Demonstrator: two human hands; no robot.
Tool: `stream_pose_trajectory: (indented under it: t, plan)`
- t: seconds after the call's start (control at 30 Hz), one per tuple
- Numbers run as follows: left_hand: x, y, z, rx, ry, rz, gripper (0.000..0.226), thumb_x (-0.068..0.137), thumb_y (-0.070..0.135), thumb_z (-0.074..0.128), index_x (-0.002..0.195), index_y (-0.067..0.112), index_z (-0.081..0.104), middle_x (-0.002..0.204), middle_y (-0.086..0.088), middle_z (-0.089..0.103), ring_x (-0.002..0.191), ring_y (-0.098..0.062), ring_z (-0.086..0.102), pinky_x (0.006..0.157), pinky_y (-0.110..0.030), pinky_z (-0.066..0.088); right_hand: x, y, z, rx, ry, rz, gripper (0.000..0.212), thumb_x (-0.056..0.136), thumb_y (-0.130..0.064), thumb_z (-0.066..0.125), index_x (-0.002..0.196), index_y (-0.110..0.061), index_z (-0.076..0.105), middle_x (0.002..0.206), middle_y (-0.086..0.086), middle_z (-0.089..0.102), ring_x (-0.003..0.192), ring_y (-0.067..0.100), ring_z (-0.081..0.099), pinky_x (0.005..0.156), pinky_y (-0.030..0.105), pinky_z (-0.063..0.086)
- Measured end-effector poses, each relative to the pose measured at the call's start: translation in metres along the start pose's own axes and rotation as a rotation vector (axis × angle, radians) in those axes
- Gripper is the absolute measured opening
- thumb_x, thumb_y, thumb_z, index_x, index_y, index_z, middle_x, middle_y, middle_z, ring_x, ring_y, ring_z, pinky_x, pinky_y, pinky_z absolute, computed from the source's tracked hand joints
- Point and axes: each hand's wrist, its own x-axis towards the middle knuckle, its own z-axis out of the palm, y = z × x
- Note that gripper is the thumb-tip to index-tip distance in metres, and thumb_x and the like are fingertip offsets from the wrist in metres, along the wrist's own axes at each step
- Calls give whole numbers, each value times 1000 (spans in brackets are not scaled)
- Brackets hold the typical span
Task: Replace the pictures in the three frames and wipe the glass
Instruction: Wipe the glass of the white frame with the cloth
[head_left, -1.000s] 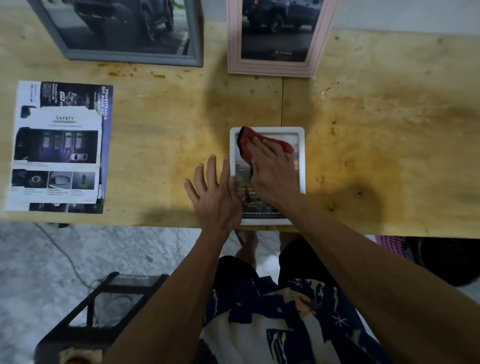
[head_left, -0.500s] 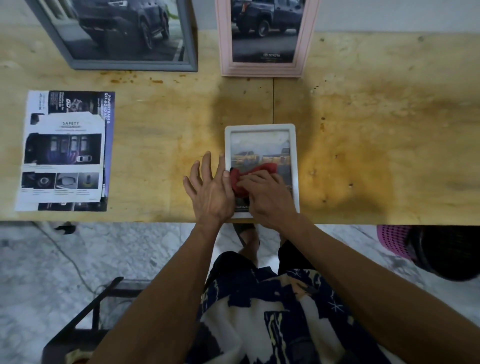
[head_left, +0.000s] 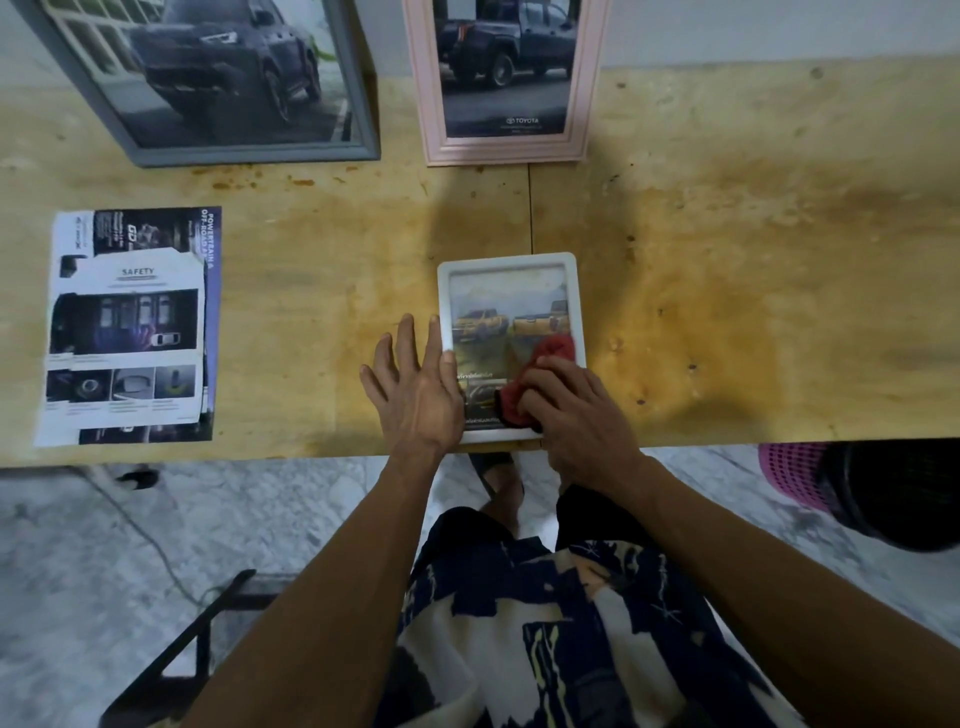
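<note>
A small white frame (head_left: 506, 262) lies flat at the table's front edge, showing a picture of yellow trucks. My right hand (head_left: 576, 415) grips a red cloth (head_left: 540, 364) bunched on the lower right of the glass. My left hand (head_left: 415, 384) lies flat with straight fingers against the frame's left side, holding it steady. A grey frame (head_left: 363, 104) and a pink frame (head_left: 431, 93), both with dark truck pictures, lean against the wall at the back.
A stack of brochure pages (head_left: 130, 327) lies on the wooden table (head_left: 753, 286) at the left. A pink basket (head_left: 789, 475) sits on the floor at the right, a dark stool (head_left: 208, 613) at lower left.
The red cloth under my right hand slid from the top of the glass down to its lower part, then to the lower right. My left hand stayed on the frame's left side.
</note>
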Motion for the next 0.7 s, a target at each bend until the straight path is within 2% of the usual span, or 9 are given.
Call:
stream_pose_trajectory:
  t: [0.17,0.27,0.33,0.43,0.47,0.53,0.57,0.63,0.7]
  plan:
    - [0,-1,-1,16,-10,11,51,106,46,15,155,35,23,165,1,11,149,-32,7,117,-60,5,14,16,8,-46,-53,-94,19,87,-13,55,105,-13,53,125,14,56,116,40,49,90,48,46]
    - [0,-1,-1,7,-9,6,51,106,46,15,156,35,22,165,1,11,149,-32,7,118,-60,5,35,21,2,-28,-35,-82,19,85,-9,46,101,-10,56,120,15,58,103,39,50,87,48,47]
    - [-1,-1,-2,8,-18,9,51,106,47,14,156,36,21,165,2,10,150,-31,6,118,-60,4,50,19,-10,136,19,53,21,83,-8,50,100,-10,60,112,13,61,96,33,52,85,41,49]
    - [1,-1,-2,5,-29,9,51,106,47,14,156,37,19,165,2,9,150,-31,4,118,-60,4,76,23,-38,519,186,420,17,92,-10,50,107,-11,59,103,5,62,90,15,56,74,9,42]
    - [1,-1,-2,6,-31,10,51,106,47,14,156,37,19,165,2,9,150,-31,3,118,-60,3,84,28,-46,590,268,554,18,95,-8,47,109,-12,58,103,1,61,91,11,56,70,6,38]
    - [0,-1,-2,8,-33,9,51,106,47,14,156,37,18,165,3,8,151,-30,2,118,-60,2,93,41,-52,605,350,724,17,99,-13,46,109,-12,60,102,-2,60,91,11,53,65,11,32]
    - [0,-1,-2,6,-32,6,51,106,47,14,156,37,18,165,3,8,151,-30,2,119,-60,2,96,45,-52,562,341,733,18,100,-18,46,108,-11,61,102,2,60,91,13,51,67,15,29]
    - [0,0,-3,0,-34,1,51,106,47,14,156,37,18,165,3,7,151,-29,1,119,-59,1,96,48,-45,433,277,642,24,101,-25,46,107,-9,64,107,10,59,97,22,50,75,21,25]
    - [1,1,-3,-4,-47,-5,51,106,47,13,156,38,17,165,4,6,151,-28,0,119,-59,-1,93,45,-32,319,203,505,26,100,-24,47,109,-10,66,114,12,57,105,26,45,84,29,28]
